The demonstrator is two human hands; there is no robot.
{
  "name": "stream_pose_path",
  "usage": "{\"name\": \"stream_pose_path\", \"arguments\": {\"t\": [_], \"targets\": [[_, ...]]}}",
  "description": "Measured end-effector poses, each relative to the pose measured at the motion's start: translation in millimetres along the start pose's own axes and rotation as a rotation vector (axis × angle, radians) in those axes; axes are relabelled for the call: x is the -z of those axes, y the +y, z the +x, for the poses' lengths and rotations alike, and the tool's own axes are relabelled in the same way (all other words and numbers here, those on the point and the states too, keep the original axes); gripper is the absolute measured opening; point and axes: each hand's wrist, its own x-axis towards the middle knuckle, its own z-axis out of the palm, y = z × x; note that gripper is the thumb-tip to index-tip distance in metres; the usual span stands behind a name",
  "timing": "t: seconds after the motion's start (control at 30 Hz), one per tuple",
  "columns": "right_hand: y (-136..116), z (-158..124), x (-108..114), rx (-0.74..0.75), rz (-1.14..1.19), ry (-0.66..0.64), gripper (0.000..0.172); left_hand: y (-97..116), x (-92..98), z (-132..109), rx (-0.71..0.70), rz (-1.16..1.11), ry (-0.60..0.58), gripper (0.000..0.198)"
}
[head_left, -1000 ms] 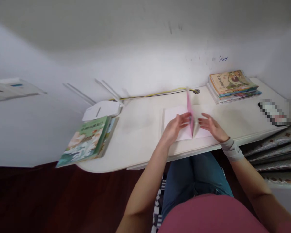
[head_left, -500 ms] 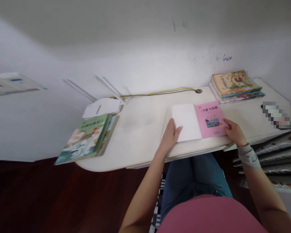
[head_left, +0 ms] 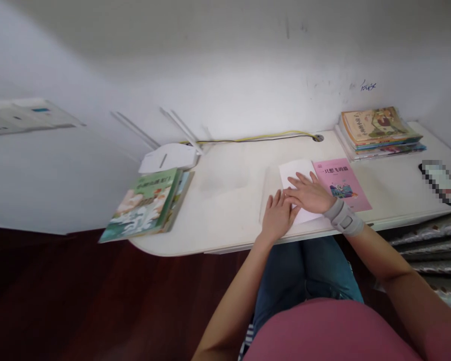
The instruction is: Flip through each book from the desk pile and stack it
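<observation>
Booklet: I see the booklet [head_left: 334, 175] lying open on the tabletop [head_left: 229, 200], close to the front edge and right of the middle.
Pages: the white page [head_left: 295, 168] is on the left and the pink page [head_left: 348, 188], with a title and a small picture, is on the right.
Left hand: my left hand [head_left: 280, 218] lies flat at the lower left corner of the white page. Its grip is spread and holds nothing.
Right hand: my right hand [head_left: 310, 193] reaches across onto the white page with its fingertips pointing left, just above the left hand and touching it. Its grip is also spread, palm down.
Wrist: a grey brace [head_left: 344, 218] wraps the right wrist, over the booklet's lower edge.
Left side: a green book [head_left: 146, 205] hangs over the tabletop's left end, with a white router [head_left: 169, 156] just behind it.
Back: a yellow cable [head_left: 255, 138] runs along the wall.
Far right: a book stack [head_left: 379, 131] sits in the back corner, well apart from the booklet.
</observation>
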Motion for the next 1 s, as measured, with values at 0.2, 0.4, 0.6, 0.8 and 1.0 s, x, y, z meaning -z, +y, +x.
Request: {"name": "stream_pose_path", "arguments": {"t": [0.2,0.4,0.6,0.8,1.0], "targets": [[7.1,5.5,-4.0,0.017,-0.011,-0.019,0.055,-3.5,-5.6,-0.6,-0.022,-0.058,0.073,0.078],[6.4,14.4,-2.4,0.094,-0.066,-0.013,0.046,-6.9,-7.3,-2.5,-0.036,-0.112,0.090,0.090],[15.9,4.2,-7.7,-0.025,-0.158,0.059,0.041,2.8,-0.1,-1.4,0.024,0.000,0.013,0.072],[23.0,-5.1,-16.5,-0.107,-0.190,0.090,0.039,-9.0,9.9,-0.2,-0.060,0.092,-0.008,0.051],[21.9,-4.2,-20.6,-0.138,-0.210,0.094,0.041,-22.7,13.0,0.2,-0.115,0.082,-0.009,0.056]]}}
